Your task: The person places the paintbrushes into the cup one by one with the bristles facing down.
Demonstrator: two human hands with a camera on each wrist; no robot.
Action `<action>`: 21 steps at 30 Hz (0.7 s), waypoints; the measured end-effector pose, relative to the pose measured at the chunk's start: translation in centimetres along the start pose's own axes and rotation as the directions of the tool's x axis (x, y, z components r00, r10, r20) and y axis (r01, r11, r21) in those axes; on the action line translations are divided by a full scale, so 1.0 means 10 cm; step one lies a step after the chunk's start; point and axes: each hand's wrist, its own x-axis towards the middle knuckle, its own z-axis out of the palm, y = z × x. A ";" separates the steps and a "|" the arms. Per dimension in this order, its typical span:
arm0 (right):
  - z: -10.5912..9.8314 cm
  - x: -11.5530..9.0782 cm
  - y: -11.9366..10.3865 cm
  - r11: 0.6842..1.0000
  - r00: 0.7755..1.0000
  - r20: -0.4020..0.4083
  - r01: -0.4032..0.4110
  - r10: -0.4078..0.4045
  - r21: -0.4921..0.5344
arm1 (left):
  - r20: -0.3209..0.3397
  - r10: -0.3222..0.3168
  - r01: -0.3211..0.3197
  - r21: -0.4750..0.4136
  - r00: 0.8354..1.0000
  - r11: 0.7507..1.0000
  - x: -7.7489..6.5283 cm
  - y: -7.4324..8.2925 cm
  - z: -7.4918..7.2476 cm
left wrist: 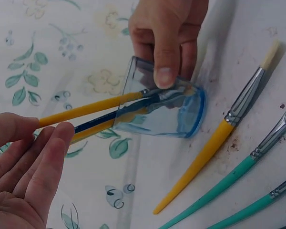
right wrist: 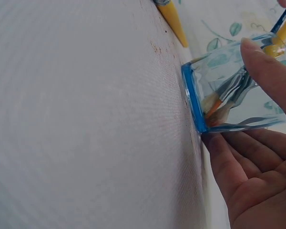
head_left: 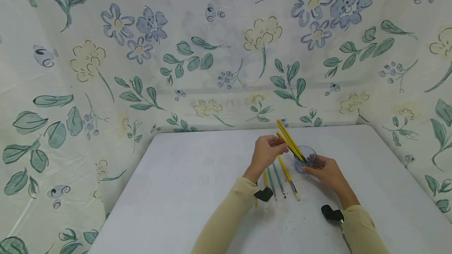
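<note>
In the head view my left hand [head_left: 266, 153] is over the brushes beside the cup. It pinches the handle end of a yellow paintbrush [left wrist: 93, 106], whose bristle end is inside a clear cup with a blue base [left wrist: 181, 121]. A blue-handled brush [left wrist: 97, 122] and another yellow one also lean in the cup, close by the left fingers. My right hand [head_left: 328, 173] grips the cup from the right, thumb on its near side. Through the cup wall in the right wrist view, pale bristles [right wrist: 212, 107] rest near the base.
On the white table [head_left: 183, 191], left of the cup, a yellow brush with pale bristles [left wrist: 214, 143] lies beside two teal brushes [left wrist: 229, 176]. Further yellow handle [head_left: 265, 177] shows near the left wrist. Small specks dot the tabletop. A floral cloth [head_left: 226, 58] hangs behind.
</note>
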 end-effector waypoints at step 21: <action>0.02 -0.01 -0.01 1.000 1.000 -0.010 0.009 -0.009 -0.015 | -0.052 -0.101 0.107 0.153 0.994 0.982 -0.07 -0.24 -0.37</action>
